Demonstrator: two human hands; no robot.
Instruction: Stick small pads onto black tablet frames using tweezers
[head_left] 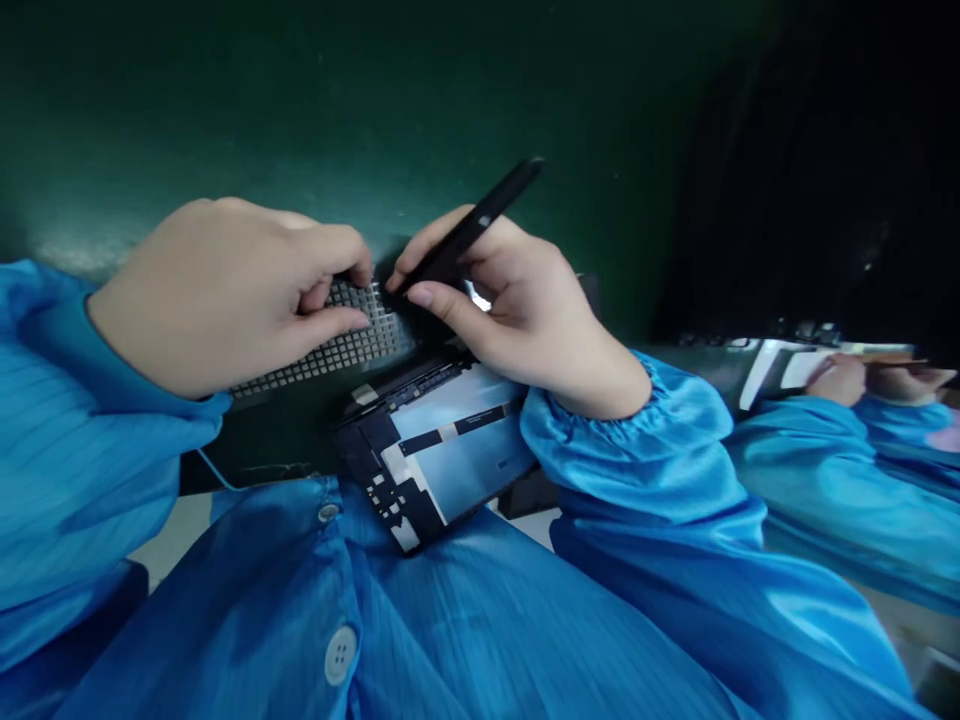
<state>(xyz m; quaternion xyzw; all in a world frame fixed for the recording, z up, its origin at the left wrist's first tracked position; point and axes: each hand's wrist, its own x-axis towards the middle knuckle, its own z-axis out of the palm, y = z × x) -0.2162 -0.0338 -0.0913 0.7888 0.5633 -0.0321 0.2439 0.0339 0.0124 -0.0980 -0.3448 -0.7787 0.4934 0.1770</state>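
Observation:
My left hand (232, 290) is closed, with thumb and fingers pinching the edge of a grey gridded tray (352, 345) of small square cells. My right hand (517, 305) is closed round black tweezers (472, 225), held like a pen, their tip pointing down at the tray's right end beside my left fingertips. Just below both hands lies an opened flat device (435, 445) with black parts and pale metal panels, tilted, resting at the edge of the dark green bench (300, 120) against my blue smock. What the tweezers' tip touches is hidden.
Both my arms are in blue smock sleeves (90, 450). At the right, another person's hand (844, 378) in a blue sleeve rests by a white flat object (780, 368) on the bench. The far right background is dark.

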